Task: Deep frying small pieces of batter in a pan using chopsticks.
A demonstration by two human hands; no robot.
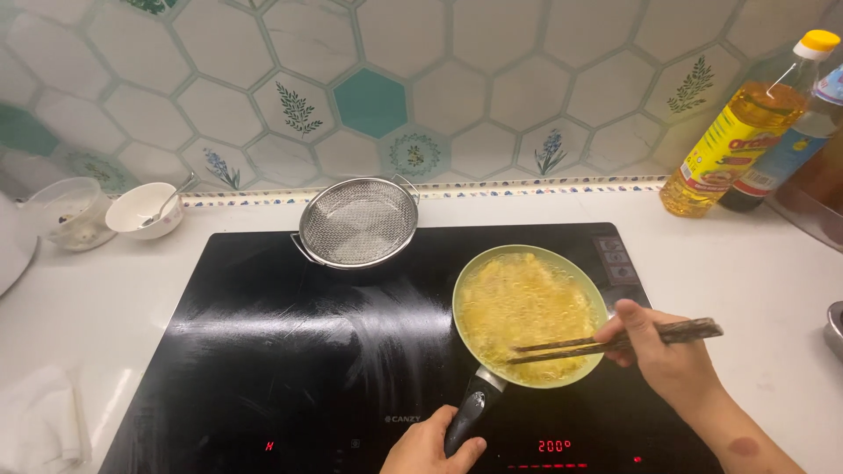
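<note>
A pale green round frying pan (529,316) of bubbling yellow egg sits on the black glass induction hob (290,351), front right. The left hand (430,448) is closed around its black handle (468,414); the right hand (660,347) pinches dark wooden chopsticks (615,342), tips over the egg's near edge. Steadying the pan and keeping the tips shallow seems wise. A steel mesh strainer (358,221) stands behind.

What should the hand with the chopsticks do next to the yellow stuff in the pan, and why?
Probably slide the chopsticks under the near edge of the yellow food and lift gently. The right hand already has their tips there, the food covers the whole pan, and the left hand grips the handle.
</note>
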